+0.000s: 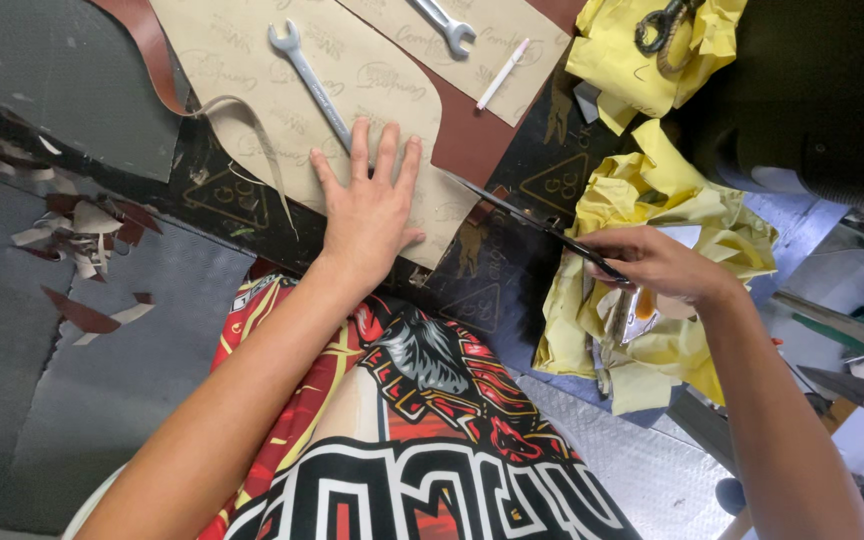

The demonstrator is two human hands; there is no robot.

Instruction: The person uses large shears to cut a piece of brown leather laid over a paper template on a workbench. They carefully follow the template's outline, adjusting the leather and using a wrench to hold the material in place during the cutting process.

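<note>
Tan card pattern (282,90), stiff and printed faintly, lies on a reddish-brown leather sheet (472,135) over the dark worktop (492,290); from the head view we note our left hand (370,210) pressed flat on the pattern, fingers spread wide, holding nothing. Our right hand (657,262) is closed around the grip of a long thin blade (522,215), whose tip meets the pattern's curved lower edge just beside the leather. We judge the cut partly made: a loose curling leather strip (167,80) hangs off the upper left, and brown offcuts (87,240) litter the grey floor, while the leather past the pattern's right edge looks uncut. Two steel spanners weigh things down, one (310,85) on this pattern, touching our fingertips, another (444,25) on a second pattern piece above. A white marking stick (504,73) rests near it. Crumpled yellow paper (672,200) lies under and behind the right hand, soft and creased; a metal clasp (662,28) sits on more of it.
</note>
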